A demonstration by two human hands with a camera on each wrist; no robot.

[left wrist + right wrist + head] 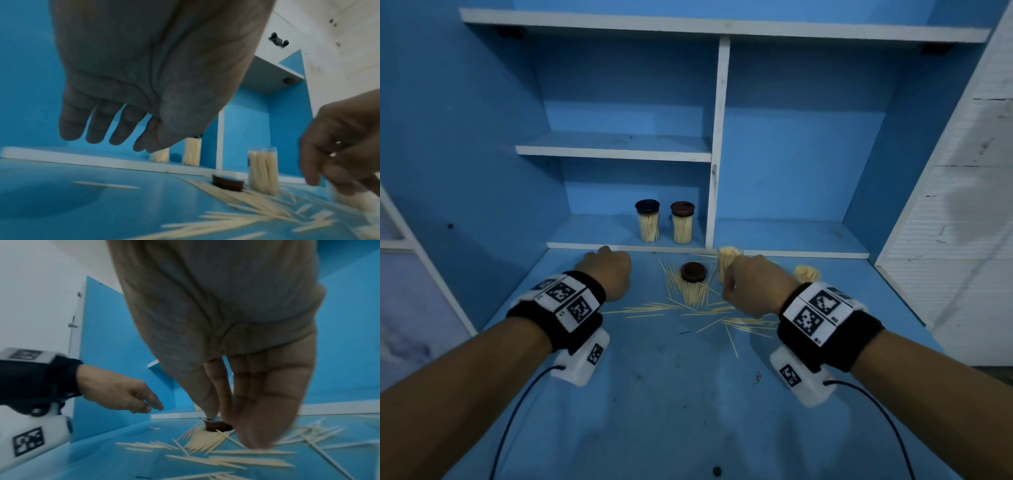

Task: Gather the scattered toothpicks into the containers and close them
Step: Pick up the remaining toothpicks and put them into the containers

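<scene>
Loose toothpicks [688, 306] lie scattered across the blue table [654, 394], with a brown lid [693, 272] resting on a heap of them. An uncapped clear container [727, 262] full of toothpicks stands just behind my right hand [743, 291]. A second uncapped one [806, 273] shows past the right wrist. In the right wrist view my right hand [230, 430] points straight down, its fingertips [252, 443] touching toothpicks [246, 459] beside the lid [216, 426]. My left hand [604, 263] hovers left of the pile, fingers relaxed [115, 134] and holding nothing.
Two capped jars of toothpicks, one with a dark lid [647, 221] and one with a brown lid [682, 222], stand on the low shelf [592, 245] behind the table. A white divider [714, 205] rises to their right. A white panelled wall [962, 205] closes the right side.
</scene>
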